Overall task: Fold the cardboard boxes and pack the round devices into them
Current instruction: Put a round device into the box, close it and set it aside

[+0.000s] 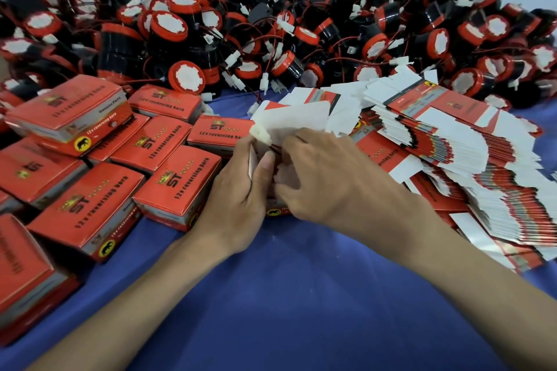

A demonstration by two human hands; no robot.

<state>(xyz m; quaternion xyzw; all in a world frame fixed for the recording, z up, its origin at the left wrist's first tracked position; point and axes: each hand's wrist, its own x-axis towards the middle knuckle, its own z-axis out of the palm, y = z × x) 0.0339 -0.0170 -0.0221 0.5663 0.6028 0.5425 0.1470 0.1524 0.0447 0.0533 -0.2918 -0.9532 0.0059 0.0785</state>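
Note:
At the table's middle stands an open cardboard box (294, 120), its white flap up. My left hand (238, 190) grips the box's left side, thumb at the opening. My right hand (325, 178) curls over the opening, its fingers on thin red and black wires and a white connector (261, 133) that sticks out of the box. The device inside is hidden by my hands. A large heap of round black and red devices (271, 24) fills the far side of the table.
Several closed red boxes (90, 208) lie at the left, some stacked. A fanned pile of flat unfolded boxes (458, 153) covers the right. Blue cloth (301, 310) spreads under my forearms at the near edge.

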